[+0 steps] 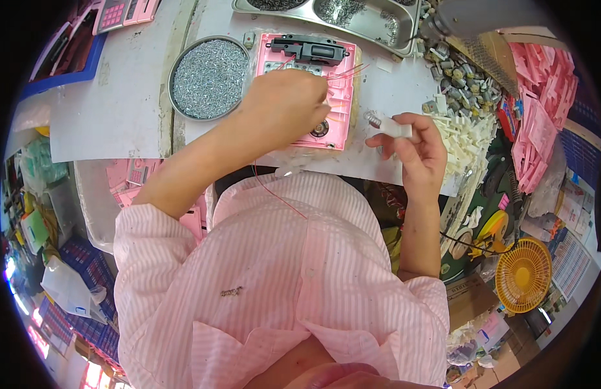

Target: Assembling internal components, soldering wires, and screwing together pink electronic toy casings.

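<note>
A pink plastic case (pixel 336 110) lies open on the white worktop, with a black part (pixel 310 48) at its far end, thin red wires and a small round speaker (pixel 320 128). My left hand (pixel 291 104) rests on the case and covers its middle; what its fingers grip is hidden. My right hand (pixel 414 146), to the right of the case, pinches a small white plastic piece (pixel 392 125) with a metal spring at its left end.
A round metal bowl of small screws (pixel 208 78) stands left of the case. A steel tray (pixel 352 16) of small parts lies beyond it. Heaps of white pieces (pixel 466 133), small metal parts (pixel 462 78) and pink shells (pixel 540 117) lie right. A yellow fan (pixel 524 275) stands lower right.
</note>
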`<state>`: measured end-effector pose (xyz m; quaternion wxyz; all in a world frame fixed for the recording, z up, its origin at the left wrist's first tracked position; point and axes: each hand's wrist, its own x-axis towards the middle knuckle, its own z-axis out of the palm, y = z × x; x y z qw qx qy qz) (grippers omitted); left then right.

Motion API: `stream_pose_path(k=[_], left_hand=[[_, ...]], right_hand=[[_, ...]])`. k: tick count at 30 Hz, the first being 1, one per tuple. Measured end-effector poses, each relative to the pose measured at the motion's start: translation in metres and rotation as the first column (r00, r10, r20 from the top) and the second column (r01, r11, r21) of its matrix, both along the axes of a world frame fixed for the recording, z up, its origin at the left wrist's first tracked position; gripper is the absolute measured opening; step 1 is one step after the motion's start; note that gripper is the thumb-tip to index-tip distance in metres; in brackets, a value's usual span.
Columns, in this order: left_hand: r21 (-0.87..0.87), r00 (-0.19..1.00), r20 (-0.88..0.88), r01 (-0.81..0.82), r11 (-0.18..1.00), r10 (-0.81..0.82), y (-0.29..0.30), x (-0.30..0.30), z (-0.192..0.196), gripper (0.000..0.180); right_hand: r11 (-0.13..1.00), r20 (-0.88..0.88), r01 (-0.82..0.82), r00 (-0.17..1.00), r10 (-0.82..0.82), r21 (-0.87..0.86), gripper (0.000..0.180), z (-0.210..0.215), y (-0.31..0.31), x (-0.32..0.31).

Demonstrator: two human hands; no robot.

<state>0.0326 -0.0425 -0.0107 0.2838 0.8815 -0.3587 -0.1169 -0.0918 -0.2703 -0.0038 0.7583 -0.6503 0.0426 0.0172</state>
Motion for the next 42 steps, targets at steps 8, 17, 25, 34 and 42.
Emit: stream_pose_path(k=[8, 17, 25, 34, 42], left_hand=[[0.024, 0.994, 0.055, 0.096, 0.995, -0.098, -0.007, -0.001, -0.011, 0.012], [-0.353, 0.978, 0.196, 0.133, 0.926, -0.065, 0.03, -0.025, -0.023, 0.016], [-0.465, 0.999, -0.03, -0.026, 0.885, 0.014, 0.039, -0.032, -0.029, 0.047], [-0.501, 0.998, 0.046, 0.059, 0.863, -0.042, 0.037, -0.027, -0.031, 0.057], [-0.35, 0.973, 0.159, 0.213, 0.912, -0.166, 0.036, -0.024, -0.026, 0.062]], right_hand=[[0.963, 0.032, 0.1, 0.995, -0.095, -0.252, 0.027, -0.001, 0.002, 0.01], [0.45, 0.302, 0.142, 0.903, 0.307, -0.882, 0.026, -0.002, 0.018, 0.05], [0.304, 0.288, 0.168, 0.867, 0.408, -0.938, 0.027, 0.006, 0.024, 0.058], [0.564, 0.398, 0.098, 0.806, 0.438, -0.82, 0.03, -0.022, 0.013, 0.071], [0.325, 0.162, -0.025, 0.83, 0.534, -0.945, 0.019, -0.002, 0.026, 0.073]])
